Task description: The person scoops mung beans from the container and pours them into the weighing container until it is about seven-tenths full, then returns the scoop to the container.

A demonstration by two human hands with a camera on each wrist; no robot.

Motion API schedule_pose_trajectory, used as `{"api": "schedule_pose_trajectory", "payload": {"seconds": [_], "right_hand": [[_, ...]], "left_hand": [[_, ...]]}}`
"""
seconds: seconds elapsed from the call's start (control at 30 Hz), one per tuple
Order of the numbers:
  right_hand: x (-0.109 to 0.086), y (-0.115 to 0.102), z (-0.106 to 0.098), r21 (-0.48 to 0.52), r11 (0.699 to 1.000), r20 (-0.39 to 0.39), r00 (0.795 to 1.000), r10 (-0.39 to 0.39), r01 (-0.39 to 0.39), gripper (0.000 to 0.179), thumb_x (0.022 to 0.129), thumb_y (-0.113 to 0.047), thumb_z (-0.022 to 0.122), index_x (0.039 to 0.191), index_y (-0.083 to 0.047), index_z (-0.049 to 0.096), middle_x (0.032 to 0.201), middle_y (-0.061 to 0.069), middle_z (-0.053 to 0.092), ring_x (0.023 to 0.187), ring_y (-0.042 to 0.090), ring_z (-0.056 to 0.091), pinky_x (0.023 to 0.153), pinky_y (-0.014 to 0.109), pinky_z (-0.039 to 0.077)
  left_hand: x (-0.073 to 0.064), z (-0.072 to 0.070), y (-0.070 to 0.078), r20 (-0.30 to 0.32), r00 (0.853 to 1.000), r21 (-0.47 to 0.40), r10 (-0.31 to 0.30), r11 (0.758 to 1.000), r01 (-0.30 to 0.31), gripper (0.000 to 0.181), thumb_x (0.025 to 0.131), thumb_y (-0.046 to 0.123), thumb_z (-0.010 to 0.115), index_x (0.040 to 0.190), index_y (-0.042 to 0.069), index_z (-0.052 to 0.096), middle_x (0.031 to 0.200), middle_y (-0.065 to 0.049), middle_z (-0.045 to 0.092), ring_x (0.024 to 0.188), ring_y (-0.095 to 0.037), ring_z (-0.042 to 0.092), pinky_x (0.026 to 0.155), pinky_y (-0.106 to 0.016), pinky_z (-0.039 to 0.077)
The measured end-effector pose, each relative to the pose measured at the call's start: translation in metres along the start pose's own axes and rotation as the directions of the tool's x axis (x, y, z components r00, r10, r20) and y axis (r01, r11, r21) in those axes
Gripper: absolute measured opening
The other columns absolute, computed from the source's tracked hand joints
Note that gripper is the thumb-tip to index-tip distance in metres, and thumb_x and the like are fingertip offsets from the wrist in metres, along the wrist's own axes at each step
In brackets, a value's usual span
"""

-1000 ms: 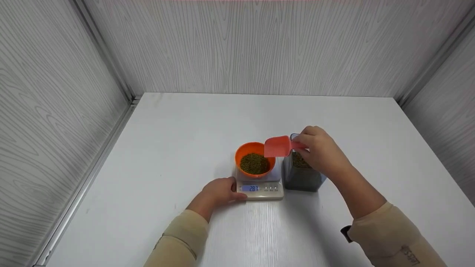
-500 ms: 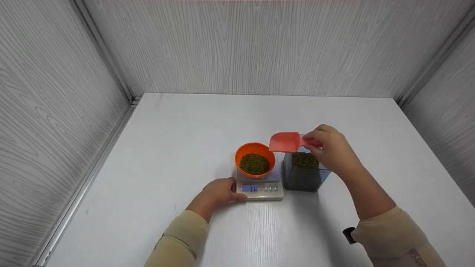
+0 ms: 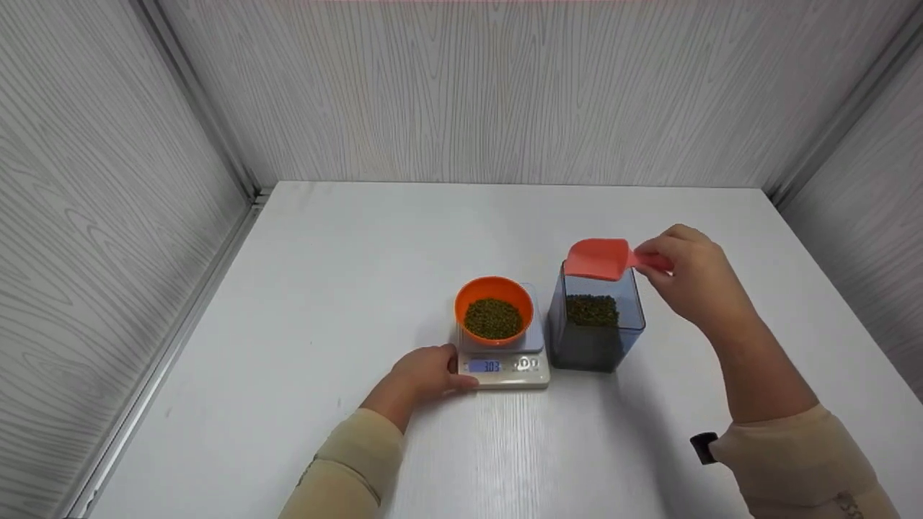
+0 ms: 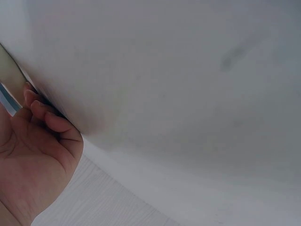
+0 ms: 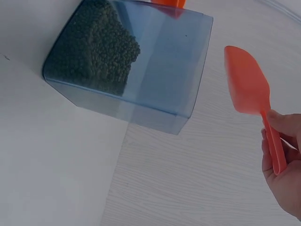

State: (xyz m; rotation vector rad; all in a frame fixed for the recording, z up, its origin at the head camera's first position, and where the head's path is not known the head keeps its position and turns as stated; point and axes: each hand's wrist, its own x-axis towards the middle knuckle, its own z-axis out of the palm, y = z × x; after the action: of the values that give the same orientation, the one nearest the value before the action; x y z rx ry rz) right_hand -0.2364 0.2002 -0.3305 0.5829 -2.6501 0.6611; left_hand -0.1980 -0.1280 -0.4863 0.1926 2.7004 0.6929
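Observation:
My left hand [image 3: 425, 373] holds the left front corner of a white digital scale [image 3: 533, 376], thumb at its front edge. In the left wrist view, that hand's fingers [image 4: 56, 123] bend against the scale's side. An orange bowl [image 3: 467, 297] of small green beans [image 3: 493, 318] stands on the weighing plate; the blue display is lit. Over the far rim of a clear square container [image 3: 588, 349], my right hand [image 3: 696, 277] grips a red scoop [image 3: 598, 258] by its handle. The right wrist view shows no beans on the scoop [image 5: 247, 80]. More green beans [image 3: 591, 310] lie in the container.
The container stands close against the scale's right side. All this rests on a white table [image 3: 346, 252], with pale wood-grain panels [image 3: 461, 86] behind and on both sides.
My right hand has drawn the scoop right and back, from over the bowl's right edge to above the container. The display digits have changed; my left hand stays put.

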Motion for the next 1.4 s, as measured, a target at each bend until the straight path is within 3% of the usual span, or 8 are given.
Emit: {"api": "schedule_pose_trajectory", "payload": {"seconds": [0.13, 0.3, 0.4, 0.7, 0.8, 1.13, 1.4], "right_hand": [[0.002, 0.004, -0.006, -0.022, 0.998, 0.064, 0.996, 0.062, -0.061, 0.016, 0.079, -0.001, 0.067, 0.096, 0.002, 0.066, 0.089, 0.012, 0.056, 0.081, 0.027, 0.053, 0.070, 0.043, 0.048], [0.003, 0.007, -0.005, -0.074, 0.993, 0.196, 0.975, 0.103, -0.090, 0.014, 0.081, 0.000, 0.062, 0.093, 0.005, 0.066, 0.086, 0.016, 0.055, 0.078, 0.031, 0.053, 0.069, 0.045, 0.048], [0.003, 0.006, 0.001, -0.110, 0.991, 0.249, 0.963, 0.098, -0.072, 0.013, 0.080, 0.001, 0.060, 0.091, 0.005, 0.067, 0.082, 0.016, 0.055, 0.075, 0.030, 0.053, 0.068, 0.044, 0.048], [0.005, -0.006, 0.013, -0.241, 0.970, 0.311, 0.949, 0.056, 0.022, 0.014, 0.078, 0.006, 0.057, 0.085, 0.005, 0.069, 0.077, 0.016, 0.055, 0.073, 0.029, 0.051, 0.064, 0.039, 0.046], [0.005, -0.010, 0.016, -0.332, 0.940, 0.324, 0.945, 0.034, 0.079, 0.012, 0.074, 0.006, 0.059, 0.082, 0.006, 0.068, 0.077, 0.017, 0.055, 0.072, 0.030, 0.051, 0.064, 0.038, 0.047], [0.002, -0.018, 0.035, -0.550, 0.797, 0.324, 0.943, -0.072, 0.250, 0.014, 0.067, 0.003, 0.069, 0.081, 0.006, 0.067, 0.081, 0.020, 0.054, 0.075, 0.032, 0.051, 0.071, 0.040, 0.048], [-0.003, -0.019, 0.048, -0.597, 0.753, 0.308, 0.946, -0.103, 0.276, 0.014, 0.075, -0.006, 0.072, 0.086, 0.002, 0.068, 0.081, 0.018, 0.052, 0.077, 0.030, 0.049, 0.070, 0.039, 0.046]], "left_hand": [[0.000, 0.000, -0.001, 0.000, 1.000, 0.010, 0.006, 1.000, -0.006, 0.043, 0.074, 0.055, 0.066, 0.085, 0.015, 0.052, 0.074, 0.001, 0.050, 0.073, -0.018, 0.047, 0.069, -0.034, 0.038], [0.000, 0.000, -0.001, 0.004, 1.000, 0.009, 0.006, 1.000, -0.006, 0.043, 0.074, 0.055, 0.066, 0.086, 0.016, 0.052, 0.075, 0.001, 0.051, 0.074, -0.018, 0.047, 0.070, -0.034, 0.039], [0.001, 0.000, -0.001, 0.005, 1.000, 0.003, -0.003, 1.000, 0.003, 0.043, 0.074, 0.055, 0.066, 0.086, 0.016, 0.052, 0.074, 0.002, 0.051, 0.074, -0.018, 0.047, 0.071, -0.034, 0.039], [0.002, -0.001, -0.002, 0.003, 1.000, -0.006, 0.006, 1.000, -0.006, 0.044, 0.073, 0.056, 0.067, 0.080, 0.016, 0.050, 0.070, 0.003, 0.048, 0.070, -0.016, 0.045, 0.065, -0.032, 0.036], [0.002, -0.001, -0.002, 0.003, 1.000, -0.004, 0.004, 1.000, -0.004, 0.044, 0.073, 0.056, 0.066, 0.081, 0.016, 0.050, 0.071, 0.003, 0.049, 0.070, -0.016, 0.045, 0.066, -0.033, 0.036], [0.002, 0.000, -0.001, 0.011, 1.000, -0.009, -0.003, 1.000, 0.003, 0.045, 0.073, 0.057, 0.066, 0.084, 0.016, 0.050, 0.073, 0.001, 0.049, 0.072, -0.017, 0.046, 0.068, -0.034, 0.038], [0.002, 0.000, -0.002, 0.007, 1.000, -0.002, 0.008, 1.000, -0.008, 0.045, 0.073, 0.057, 0.066, 0.083, 0.016, 0.050, 0.072, 0.002, 0.049, 0.071, -0.017, 0.046, 0.066, -0.033, 0.037]]}}
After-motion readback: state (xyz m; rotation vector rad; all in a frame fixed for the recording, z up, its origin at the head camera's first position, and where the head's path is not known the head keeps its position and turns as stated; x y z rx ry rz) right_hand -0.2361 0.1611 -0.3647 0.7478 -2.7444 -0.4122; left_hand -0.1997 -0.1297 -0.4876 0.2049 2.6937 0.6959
